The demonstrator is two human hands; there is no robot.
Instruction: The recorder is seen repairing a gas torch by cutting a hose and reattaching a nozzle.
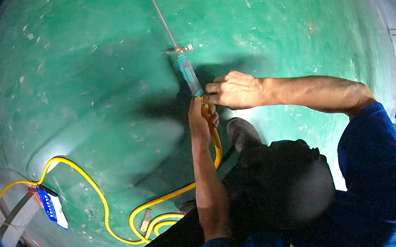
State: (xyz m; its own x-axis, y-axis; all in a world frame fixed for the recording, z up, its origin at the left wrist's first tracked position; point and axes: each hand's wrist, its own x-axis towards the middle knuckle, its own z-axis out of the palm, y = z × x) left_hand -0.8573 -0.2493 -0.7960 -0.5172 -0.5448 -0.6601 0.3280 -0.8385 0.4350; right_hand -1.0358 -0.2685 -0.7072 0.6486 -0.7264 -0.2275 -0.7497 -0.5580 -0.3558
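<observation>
A gas torch (189,72) with a teal and grey handle points away from me. Metal valve knobs (189,46) sit where its long thin tube (159,13) meets the handle. My left hand (199,123) is wrapped round the end of a yellow hose (217,146), just below the handle's base. The hose end appears to be fitted to the torch. My right hand (236,90) is closed in a pinch beside that joint, from the right. Whatever its fingertips grip is hidden.
Green, scuffed floor (78,89) spreads around me. The yellow hose loops across it to the left, past a blue and white packet (53,206) and a curved grey edge (21,224). A small flat piece (146,220) lies among the coils. My shoe (242,132) is close to my hands.
</observation>
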